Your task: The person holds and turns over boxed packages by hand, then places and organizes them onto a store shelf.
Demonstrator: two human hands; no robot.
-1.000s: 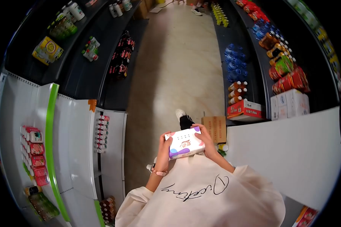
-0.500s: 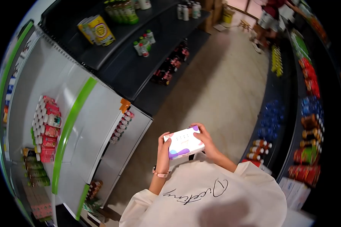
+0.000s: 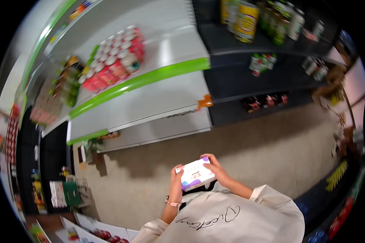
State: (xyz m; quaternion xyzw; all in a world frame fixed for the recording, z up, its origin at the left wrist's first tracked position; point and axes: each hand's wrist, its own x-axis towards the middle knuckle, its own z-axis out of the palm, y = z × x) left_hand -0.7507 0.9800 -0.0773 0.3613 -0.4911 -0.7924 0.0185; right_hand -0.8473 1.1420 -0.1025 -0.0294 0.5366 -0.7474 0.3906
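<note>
Both hands on a single carton, seen from above in a shop aisle. The white box, marked with purple and blue patches and dark printing, lies in front of the person's chest, over the floor and apart from every shelf. The left hand grips its left end, thumb on the upper face; the right hand grips the far right corner in the same way, its thumb also on top. Neither hand holds anything else. A pink band circles the left wrist.

Stage reached: the box is in hand and fully supported by the two grips. Its printed face is turned up and tilted slightly, and no opened flap or tear is visible on it; the underside is hidden, so its condition cannot be told. Not yet done: neither hand has let go, and the box rests on no surface.

Surroundings: beyond the hands stands a white shelf with a green edge strip, bearing pink bottles in close rows. To its right, a dark shelf carries a yellow can and smaller bottles, partly blurred.
</note>
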